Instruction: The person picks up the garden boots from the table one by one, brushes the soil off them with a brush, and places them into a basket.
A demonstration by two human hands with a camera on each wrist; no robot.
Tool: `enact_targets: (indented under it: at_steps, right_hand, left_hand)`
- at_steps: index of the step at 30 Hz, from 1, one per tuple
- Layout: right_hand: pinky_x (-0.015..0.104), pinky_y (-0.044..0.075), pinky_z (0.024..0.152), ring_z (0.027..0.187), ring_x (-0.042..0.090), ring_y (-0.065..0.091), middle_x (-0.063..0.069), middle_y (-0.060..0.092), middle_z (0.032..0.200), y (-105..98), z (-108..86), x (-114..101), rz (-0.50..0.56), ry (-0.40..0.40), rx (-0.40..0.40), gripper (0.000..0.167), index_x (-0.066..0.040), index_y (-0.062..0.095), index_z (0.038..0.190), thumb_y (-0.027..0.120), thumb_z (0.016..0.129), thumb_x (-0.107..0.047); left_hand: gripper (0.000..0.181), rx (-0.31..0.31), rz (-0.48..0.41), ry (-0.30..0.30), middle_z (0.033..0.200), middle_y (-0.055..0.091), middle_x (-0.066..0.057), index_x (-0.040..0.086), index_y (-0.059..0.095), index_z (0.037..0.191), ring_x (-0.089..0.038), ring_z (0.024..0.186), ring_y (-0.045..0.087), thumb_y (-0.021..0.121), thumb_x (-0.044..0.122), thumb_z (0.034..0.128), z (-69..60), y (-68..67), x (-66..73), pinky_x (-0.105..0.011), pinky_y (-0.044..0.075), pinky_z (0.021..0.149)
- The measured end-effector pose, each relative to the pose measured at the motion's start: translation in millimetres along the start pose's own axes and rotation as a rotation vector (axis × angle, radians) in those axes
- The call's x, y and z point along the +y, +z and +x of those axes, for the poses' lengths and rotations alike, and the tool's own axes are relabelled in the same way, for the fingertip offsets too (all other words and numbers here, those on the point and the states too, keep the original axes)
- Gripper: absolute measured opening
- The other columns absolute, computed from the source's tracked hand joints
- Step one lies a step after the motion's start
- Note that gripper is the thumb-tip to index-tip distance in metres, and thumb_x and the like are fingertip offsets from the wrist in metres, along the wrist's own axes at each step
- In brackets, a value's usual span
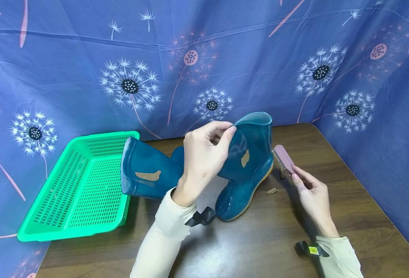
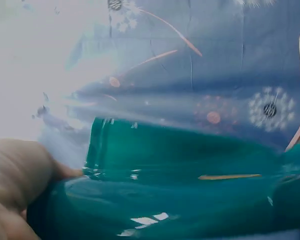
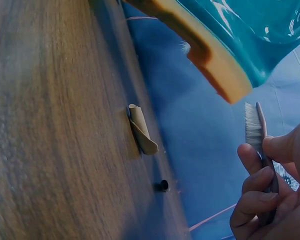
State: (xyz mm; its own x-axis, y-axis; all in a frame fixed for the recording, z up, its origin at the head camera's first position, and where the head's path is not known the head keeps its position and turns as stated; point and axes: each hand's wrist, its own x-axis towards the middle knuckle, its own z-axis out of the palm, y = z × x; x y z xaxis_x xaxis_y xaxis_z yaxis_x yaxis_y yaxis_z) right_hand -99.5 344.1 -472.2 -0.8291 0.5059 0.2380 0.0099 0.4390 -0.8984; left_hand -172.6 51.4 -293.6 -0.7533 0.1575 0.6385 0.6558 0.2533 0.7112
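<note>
My left hand [image 1: 204,150] pinches the top rim of a teal rubber boot [image 1: 253,135], which is tilted with its toe towards me. A tan patch marks its shaft, and its yellowish sole [image 3: 210,65] is off the table in the right wrist view. In my right hand [image 1: 314,199] is a pink-handled brush [image 1: 284,157]; its pale bristles [image 3: 252,125] face the boot's heel, close by. A second teal boot [image 1: 155,162], with a similar tan patch, lies on its side behind my left forearm, partly hidden.
A green plastic basket [image 1: 51,231] stands on the left, against the second boot's opening. Small tan rolled scraps [image 1: 271,191] lie on the wooden table [image 1: 316,143], near a small black piece [image 3: 162,185]. A patterned blue cloth [image 1: 246,46] hangs behind.
</note>
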Motion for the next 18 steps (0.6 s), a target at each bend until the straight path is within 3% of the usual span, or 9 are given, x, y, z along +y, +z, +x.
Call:
enact_targets:
  at_steps: [5, 8, 12, 15, 18]
  right_hand:
    - [0.001, 0.05, 0.079, 0.093, -0.022, 0.063, -0.04, 0.065, 0.103, 3, 0.9, 1, 0.02, -0.015, -0.001, 0.031, -0.002, 0.073, 0.134, 0.067, 0.104, -0.006]
    - [0.001, 0.05, 0.079, 0.094, -0.022, 0.063, -0.038, 0.065, 0.105, 4, -0.1, 2, 0.002, -0.012, -0.002, 0.032, -0.003, 0.073, 0.135, 0.067, 0.104, -0.008]
    - [0.001, 0.049, 0.08, 0.095, -0.022, 0.062, -0.037, 0.065, 0.107, 6, -1.4, 3, -0.017, -0.003, -0.003, 0.032, -0.005, 0.073, 0.136, 0.068, 0.104, -0.009]
    - [0.001, 0.049, 0.08, 0.096, -0.022, 0.062, -0.034, 0.067, 0.11, 5, -1.3, 4, -0.025, -0.003, -0.013, 0.033, -0.006, 0.073, 0.137, 0.069, 0.104, -0.01]
    - [0.001, 0.048, 0.08, 0.097, -0.023, 0.061, -0.032, 0.069, 0.113, 4, -0.7, 4, -0.039, 0.002, -0.02, 0.034, -0.006, 0.072, 0.138, 0.069, 0.104, -0.012]
  left_hand:
    - [0.018, 0.041, -0.241, -0.17, 0.081, 0.076, -0.015, 0.001, 0.08, 0.11, -0.005, 0.06, 0.061, 0.073, 0.014, 0.1016, -0.6, 14.9, -23.0, -0.022, 0.047, 0.055]
    - [0.019, 0.067, -0.293, -0.249, 0.085, 0.077, -0.018, -0.001, 0.078, 0.113, -0.002, 0.062, 0.061, 0.072, 0.014, 0.1019, -8.6, 25.0, -38.7, -0.018, 0.047, 0.057]
    - [0.019, 0.115, -0.22, -0.281, 0.088, 0.079, -0.016, 0.001, 0.077, 0.114, -0.013, 0.072, 0.074, 0.072, 0.015, 0.1022, -19.4, 22.2, -54.7, -0.018, 0.055, 0.066]
    - [0.02, 0.117, -0.12, -0.27, 0.089, 0.08, -0.013, 0.003, 0.077, 0.116, -0.023, 0.078, 0.077, 0.072, 0.018, 0.1027, -24.0, 5.8, -57.3, -0.022, 0.059, 0.07]
    - [0.02, 0.093, 0.011, -0.253, 0.09, 0.081, -0.009, 0.004, 0.076, 0.116, -0.019, 0.076, 0.076, 0.072, 0.019, 0.103, -29.0, -11.9, -52.1, -0.023, 0.058, 0.067]
